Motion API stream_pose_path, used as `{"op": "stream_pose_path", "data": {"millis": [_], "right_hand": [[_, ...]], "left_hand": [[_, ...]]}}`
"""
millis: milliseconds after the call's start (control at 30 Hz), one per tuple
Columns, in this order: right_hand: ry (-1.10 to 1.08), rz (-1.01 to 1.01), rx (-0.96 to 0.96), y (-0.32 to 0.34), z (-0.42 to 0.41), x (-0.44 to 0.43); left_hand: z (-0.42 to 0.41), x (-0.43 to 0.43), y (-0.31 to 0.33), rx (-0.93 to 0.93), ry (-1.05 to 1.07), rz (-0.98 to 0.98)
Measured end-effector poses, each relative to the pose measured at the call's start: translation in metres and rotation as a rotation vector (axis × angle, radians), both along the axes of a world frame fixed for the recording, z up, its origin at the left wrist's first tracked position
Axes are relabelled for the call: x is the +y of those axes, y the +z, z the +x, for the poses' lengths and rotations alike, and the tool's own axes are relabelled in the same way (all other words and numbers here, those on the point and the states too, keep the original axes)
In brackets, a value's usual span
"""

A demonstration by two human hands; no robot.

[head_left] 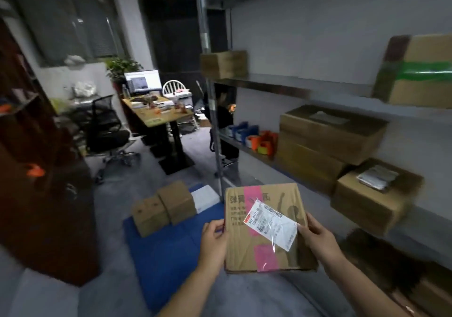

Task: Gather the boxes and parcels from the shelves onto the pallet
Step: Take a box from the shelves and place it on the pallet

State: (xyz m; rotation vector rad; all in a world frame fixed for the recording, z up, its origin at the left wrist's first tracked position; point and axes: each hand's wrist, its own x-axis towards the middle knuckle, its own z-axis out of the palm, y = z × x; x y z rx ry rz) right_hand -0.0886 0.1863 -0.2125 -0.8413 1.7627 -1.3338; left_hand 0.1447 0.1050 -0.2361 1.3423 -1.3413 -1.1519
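I hold a flat cardboard parcel [265, 228] with pink tape and a white shipping label in front of me, above the floor. My left hand [214, 239] grips its left edge and my right hand [318, 237] grips its right edge. Below and to the left lies the blue pallet [166, 250], carrying two small brown boxes [163, 208] and a white parcel [205, 198] at its far end. On the metal shelves [281, 84] to the right sit more cardboard boxes: a stacked pair [325, 140], one with a packet on top [374, 194], a green-taped one [418, 72] and a small one [223, 63].
Tape rolls [259, 142] sit on the middle shelf. A dark wooden cabinet [41, 182] stands at the left. Farther back are a black office chair [105, 130], a desk [159, 116] with a monitor, and a person in black [223, 118] behind the shelf post.
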Motion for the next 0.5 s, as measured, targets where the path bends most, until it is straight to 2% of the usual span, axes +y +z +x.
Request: {"op": "stream_pose_path", "data": {"millis": [233, 400, 500], "right_hand": [[0.137, 0.144, 0.153, -0.012, 0.053, -0.163], [0.219, 0.111, 0.235, -0.025, 0.055, -0.283], [0.310, 0.094, 0.195, -0.037, 0.058, -0.356]], "left_hand": [[0.062, -0.110, -0.004, 0.027, 0.170, 0.072], [0.066, -0.194, -0.009, 0.040, 0.244, 0.111], [0.071, -0.249, -0.005, -0.006, 0.306, 0.140]]}}
